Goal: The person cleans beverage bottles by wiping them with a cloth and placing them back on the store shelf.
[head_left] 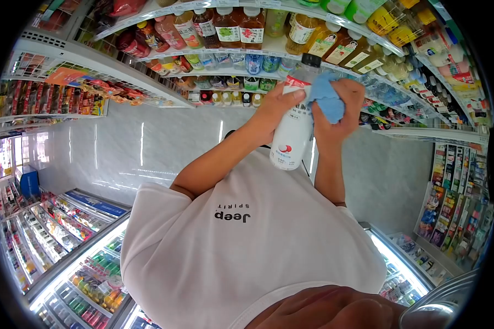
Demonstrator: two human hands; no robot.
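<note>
A white bottle (291, 137) with a black cap and a red band near its neck is tilted, cap toward the shelves. My left hand (271, 112) wraps round its upper side, thumb across the label. On the other side, my right hand (346, 107) grips a crumpled light blue cloth (326, 98), which lies against the bottle just below the cap. Part of the label is hidden by my left thumb and the cloth.
Curved shelves (280, 45) full of drink bottles stand ahead. A side shelf (49, 115) with packaged goods is at left, another rack (450, 203) at right. Lit cases (93, 279) flank my body. Grey floor (121, 145) lies between them.
</note>
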